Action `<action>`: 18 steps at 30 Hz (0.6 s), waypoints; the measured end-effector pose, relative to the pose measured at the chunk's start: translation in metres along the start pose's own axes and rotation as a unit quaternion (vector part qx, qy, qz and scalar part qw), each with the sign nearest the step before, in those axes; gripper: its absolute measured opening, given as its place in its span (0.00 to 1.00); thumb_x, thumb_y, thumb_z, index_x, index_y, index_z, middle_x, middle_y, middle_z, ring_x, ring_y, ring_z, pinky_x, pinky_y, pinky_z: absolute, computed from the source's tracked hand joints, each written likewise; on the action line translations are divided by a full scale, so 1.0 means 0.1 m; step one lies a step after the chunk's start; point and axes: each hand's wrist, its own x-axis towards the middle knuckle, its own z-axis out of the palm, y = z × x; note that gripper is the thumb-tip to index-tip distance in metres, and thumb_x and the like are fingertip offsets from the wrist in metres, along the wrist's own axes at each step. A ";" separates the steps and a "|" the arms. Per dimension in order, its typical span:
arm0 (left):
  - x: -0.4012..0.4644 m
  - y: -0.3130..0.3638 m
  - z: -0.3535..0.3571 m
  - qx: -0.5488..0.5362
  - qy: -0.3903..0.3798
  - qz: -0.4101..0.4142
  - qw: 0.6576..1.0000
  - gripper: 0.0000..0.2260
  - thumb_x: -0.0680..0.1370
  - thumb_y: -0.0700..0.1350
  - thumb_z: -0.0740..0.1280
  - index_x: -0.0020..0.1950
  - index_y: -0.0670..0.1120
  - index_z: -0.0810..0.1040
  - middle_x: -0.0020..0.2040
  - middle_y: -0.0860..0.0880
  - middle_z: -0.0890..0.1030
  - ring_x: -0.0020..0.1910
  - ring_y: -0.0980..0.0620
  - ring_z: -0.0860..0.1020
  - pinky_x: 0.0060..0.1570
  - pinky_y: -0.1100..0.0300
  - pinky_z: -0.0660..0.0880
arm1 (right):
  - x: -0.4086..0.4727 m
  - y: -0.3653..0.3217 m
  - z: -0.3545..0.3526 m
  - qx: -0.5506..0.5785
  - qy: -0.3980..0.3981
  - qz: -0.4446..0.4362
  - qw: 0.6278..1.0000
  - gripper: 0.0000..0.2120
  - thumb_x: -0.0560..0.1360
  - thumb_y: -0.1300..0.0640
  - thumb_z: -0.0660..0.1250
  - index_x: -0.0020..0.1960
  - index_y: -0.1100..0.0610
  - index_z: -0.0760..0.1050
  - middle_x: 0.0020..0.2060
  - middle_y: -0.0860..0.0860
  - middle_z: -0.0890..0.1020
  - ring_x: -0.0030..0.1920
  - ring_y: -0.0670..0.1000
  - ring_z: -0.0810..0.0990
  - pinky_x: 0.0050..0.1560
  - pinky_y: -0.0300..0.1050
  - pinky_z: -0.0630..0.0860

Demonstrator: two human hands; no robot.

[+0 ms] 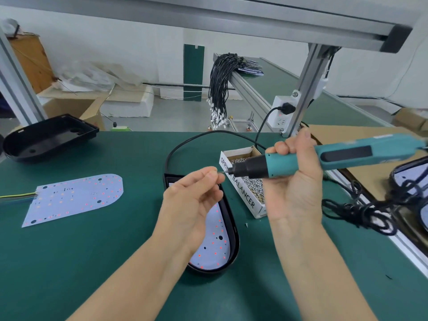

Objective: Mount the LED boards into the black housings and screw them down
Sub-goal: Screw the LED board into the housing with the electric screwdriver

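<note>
The teal screwdriver [324, 162] was held up above the green table [92, 262] in the right hand [294, 179], fingers & thumb wrapped round its body, w/ the black nose pointed left. The left hand [192, 202] was raised just beside the tip; its thumb & forefinger were pinched at the thin bit, the other fingers loosely curled. Whether a screw was betw. the fingertips couldn't be told, too small.

Under the hands a black housing [234, 242] was laid flat on the table, w/ a white LED board [216, 242] seated inside it, red dots showing. A black cable [185, 142] was looped from its far end toward the socket [281, 112] on the alu. post.

Just right of that housing a white cardboard box [240, 191] of small silver screws [254, 184] was set, open-topped.

At left, a 2nd LED board [74, 198] was laid bare on the table, coloured wires [16, 196] running off its left edge. Further back at the far-left corner an empty black housing [48, 137] was set, well apart from the board.

At right, a tangle of black cord [370, 209] was piled near the table edge. A bundle of black leads [220, 89] was hung over the conveyor rail behind.
</note>
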 end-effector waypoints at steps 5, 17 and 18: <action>0.03 0.09 -0.04 -0.106 0.018 -0.068 0.992 0.03 0.74 0.36 0.68 0.42 0.41 0.80 0.34 0.47 0.80 0.28 0.55 0.76 0.30 0.67 0.77 | 0.04 -0.02 0.00 0.028 -0.008 0.006 1.000 0.11 0.70 0.57 0.69 0.38 0.53 0.66 0.31 0.46 0.70 0.31 0.45 0.72 0.41 0.40 0.74; -0.01 0.09 -0.04 -0.143 -0.029 -0.123 0.982 0.06 0.66 0.36 0.69 0.41 0.40 0.81 0.34 0.46 0.81 0.28 0.54 0.77 0.31 0.66 0.78 | -0.01 -0.06 0.08 -0.006 -0.042 0.007 0.999 0.11 0.69 0.57 0.69 0.37 0.53 0.66 0.30 0.46 0.69 0.31 0.45 0.72 0.41 0.40 0.74; -0.01 0.09 -0.05 -0.147 -0.028 -0.127 0.981 0.05 0.66 0.36 0.69 0.40 0.40 0.82 0.34 0.46 0.81 0.28 0.54 0.78 0.31 0.66 0.78 | -0.01 -0.06 0.08 -0.001 -0.042 0.009 0.999 0.11 0.69 0.57 0.70 0.37 0.53 0.66 0.30 0.46 0.69 0.31 0.45 0.72 0.42 0.40 0.74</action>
